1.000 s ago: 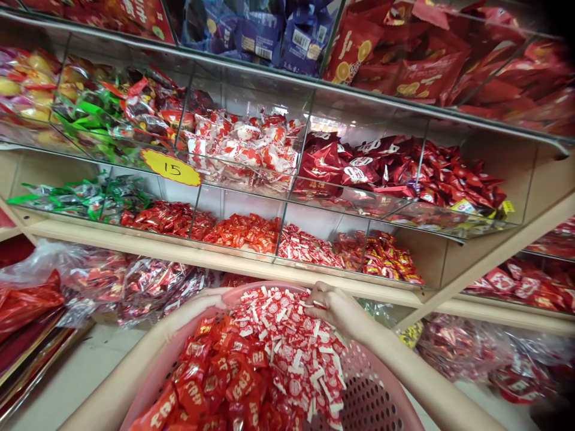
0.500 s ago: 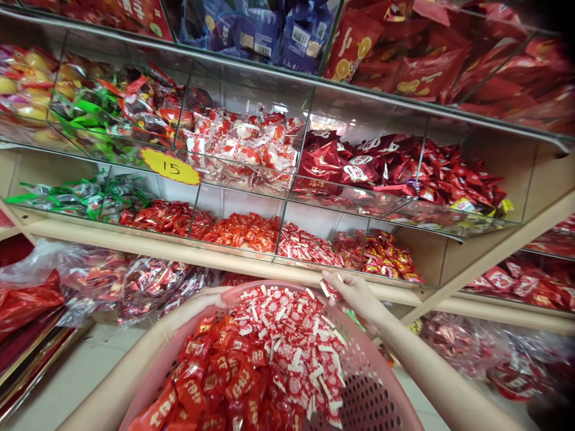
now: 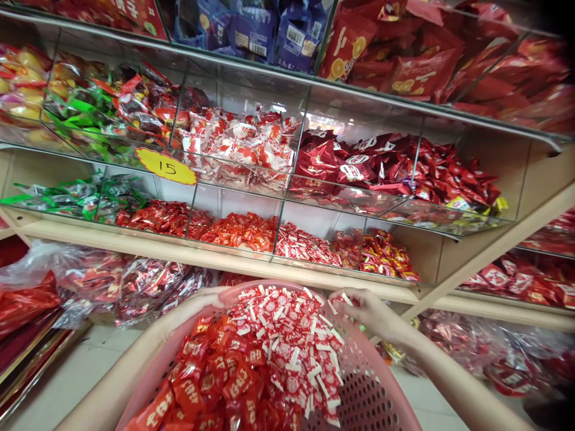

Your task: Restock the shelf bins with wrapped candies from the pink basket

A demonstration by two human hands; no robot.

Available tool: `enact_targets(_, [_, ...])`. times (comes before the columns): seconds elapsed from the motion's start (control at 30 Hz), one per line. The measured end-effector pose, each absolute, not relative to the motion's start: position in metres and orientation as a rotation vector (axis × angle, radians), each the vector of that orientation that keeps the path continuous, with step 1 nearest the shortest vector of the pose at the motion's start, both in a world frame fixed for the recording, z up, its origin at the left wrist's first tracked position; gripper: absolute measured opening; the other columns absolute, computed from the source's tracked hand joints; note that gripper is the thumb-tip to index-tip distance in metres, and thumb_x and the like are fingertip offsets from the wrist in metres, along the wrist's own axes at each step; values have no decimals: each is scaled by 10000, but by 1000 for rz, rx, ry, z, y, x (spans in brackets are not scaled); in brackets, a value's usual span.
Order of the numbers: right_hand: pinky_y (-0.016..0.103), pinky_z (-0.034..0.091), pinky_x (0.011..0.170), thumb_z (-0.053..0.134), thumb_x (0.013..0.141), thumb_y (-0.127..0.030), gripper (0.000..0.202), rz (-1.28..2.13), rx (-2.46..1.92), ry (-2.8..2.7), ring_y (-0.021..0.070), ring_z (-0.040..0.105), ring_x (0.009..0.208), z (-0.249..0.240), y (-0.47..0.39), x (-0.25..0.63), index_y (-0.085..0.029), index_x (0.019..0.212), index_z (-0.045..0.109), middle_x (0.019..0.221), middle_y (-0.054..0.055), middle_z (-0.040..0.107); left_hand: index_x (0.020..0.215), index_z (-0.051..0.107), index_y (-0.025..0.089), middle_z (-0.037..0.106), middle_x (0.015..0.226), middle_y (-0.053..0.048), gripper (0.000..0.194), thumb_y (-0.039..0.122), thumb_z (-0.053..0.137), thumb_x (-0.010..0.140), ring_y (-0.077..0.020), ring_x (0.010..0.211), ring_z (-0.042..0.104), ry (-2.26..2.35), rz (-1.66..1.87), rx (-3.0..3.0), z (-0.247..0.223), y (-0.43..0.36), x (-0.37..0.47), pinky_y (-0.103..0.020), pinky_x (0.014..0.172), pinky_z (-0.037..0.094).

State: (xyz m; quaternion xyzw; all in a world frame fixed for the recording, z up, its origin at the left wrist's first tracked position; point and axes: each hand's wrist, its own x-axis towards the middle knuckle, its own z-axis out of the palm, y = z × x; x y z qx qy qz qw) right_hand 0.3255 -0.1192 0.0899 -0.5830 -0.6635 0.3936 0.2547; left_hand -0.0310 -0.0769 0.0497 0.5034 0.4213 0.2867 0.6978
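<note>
A pink perforated basket (image 3: 372,377) is at the bottom centre. Larger red wrapped candies (image 3: 224,365) lie in its left part, small red-and-white packets (image 3: 296,341) in its upper middle and right. My left hand (image 3: 197,305) grips the basket's upper left rim, its fingers partly hidden behind the edge. Just above the basket's upper right side, my right hand (image 3: 366,308) has its fingers closed round some small red-and-white packets, with white ends sticking out.
Ahead, shelves with clear dividers hold red-and-white packets (image 3: 305,244), orange-red candies (image 3: 245,230) and green-wrapped sweets (image 3: 74,194). A yellow price tag (image 3: 166,166) hangs above. Plastic bags of candy (image 3: 153,281) lie below the wooden shelf edge (image 3: 215,257). Pale floor (image 3: 101,353) shows at the lower left.
My right hand has shifted slightly right and down, still holding packets. The shelves appear slightly further left in view. My left hand keeps its grip on the basket.
</note>
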Motion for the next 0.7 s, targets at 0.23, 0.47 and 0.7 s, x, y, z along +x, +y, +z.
enact_targets(0.23, [209, 312, 513, 596, 672, -342, 188, 564, -1666, -2134, 107, 407, 565, 72, -111, 334, -162, 686, 539, 595, -35, 508, 1063, 620, 164, 701, 944, -3, 506, 149, 482, 577, -270, 1004, 576, 964, 653, 1106, 54, -80, -30, -338, 874, 421])
enact_targets(0.47, [213, 291, 503, 560, 706, -408, 233, 494, -1781, -2181, 122, 442, 560, 75, -109, 320, -179, 665, 566, 558, -29, 529, 1092, 608, 157, 692, 969, 6, 522, 144, 488, 584, -265, 1023, 563, 955, 674, 1131, 50, -78, -32, -313, 885, 403])
enact_targets(0.7, [211, 319, 504, 543, 726, -380, 219, 537, -1721, -2165, 119, 476, 541, 71, -111, 316, -179, 637, 538, 570, -21, 565, 1146, 576, 161, 703, 931, -11, 579, 181, 470, 577, -287, 923, 606, 969, 619, 1166, 50, -77, -32, -327, 797, 451])
